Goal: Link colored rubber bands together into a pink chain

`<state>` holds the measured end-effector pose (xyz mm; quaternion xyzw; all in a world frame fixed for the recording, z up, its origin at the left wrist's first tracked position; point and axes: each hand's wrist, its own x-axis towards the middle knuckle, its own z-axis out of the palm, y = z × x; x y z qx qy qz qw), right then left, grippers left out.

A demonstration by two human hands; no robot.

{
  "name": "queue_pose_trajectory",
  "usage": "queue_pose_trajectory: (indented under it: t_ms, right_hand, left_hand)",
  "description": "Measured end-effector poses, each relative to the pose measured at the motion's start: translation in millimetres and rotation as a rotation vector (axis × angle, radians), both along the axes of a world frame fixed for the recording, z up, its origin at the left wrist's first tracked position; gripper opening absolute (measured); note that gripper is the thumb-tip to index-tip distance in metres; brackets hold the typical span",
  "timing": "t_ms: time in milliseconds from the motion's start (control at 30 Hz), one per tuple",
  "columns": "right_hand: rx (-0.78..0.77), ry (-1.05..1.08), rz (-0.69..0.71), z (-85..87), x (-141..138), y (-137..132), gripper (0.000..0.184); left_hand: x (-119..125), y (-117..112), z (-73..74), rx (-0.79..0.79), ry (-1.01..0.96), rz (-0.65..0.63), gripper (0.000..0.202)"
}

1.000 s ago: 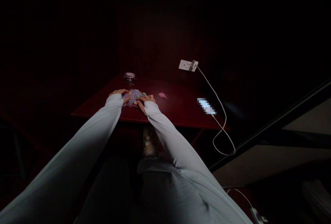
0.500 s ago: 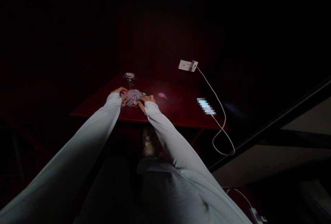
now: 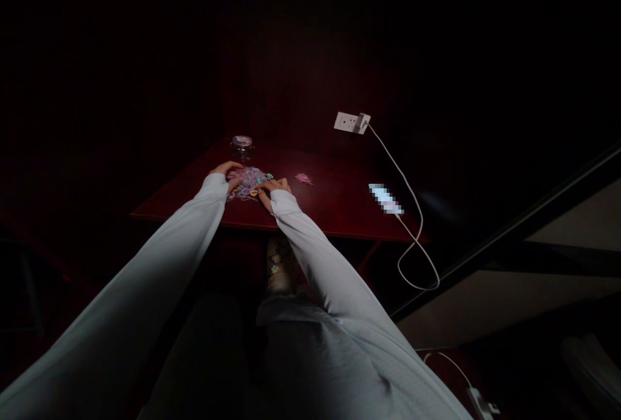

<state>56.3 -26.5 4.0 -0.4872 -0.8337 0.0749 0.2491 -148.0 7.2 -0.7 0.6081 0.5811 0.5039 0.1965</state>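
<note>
A heap of small pastel elastic hair ties, in purple, pink, green and yellow, lies on the dark red table. My left hand curves around the heap's left side, fingers apart and touching it. At the heap's right edge rests my right hand, its fingers stretched toward the ties, with thumb and forefinger apart. A yellow tie lies close to its fingertips. Off to the right sits a separate small pile of pink hair ties. Behind the heap stands a clear jar with a lid.
A phone with a blurred screen lies at the table's right side. Its white cable runs to a wall socket and loops past the table edge. Lower right, a power strip lies on the floor. The surroundings are dark.
My left hand's fingers have shifted slightly up and to the right over the heap. The right hand stays nearly in place, and the separate pink pile looks the same.
</note>
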Motion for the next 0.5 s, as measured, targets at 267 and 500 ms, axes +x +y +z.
queue_pose_trajectory:
  t_ms: [267,500]
  right_hand:
    - [-0.012,0.006,-0.004,1.2,-0.4,-0.1,0.031]
    - [-0.011,0.054,0.008,-5.0,1.1,6.3,0.028]
  left_hand:
    - [-10.2,7.1,-5.2,0.075,0.154,-0.155,0.038]
    - [-7.3,0.8,-1.0,0.066,0.294,0.012,0.032]
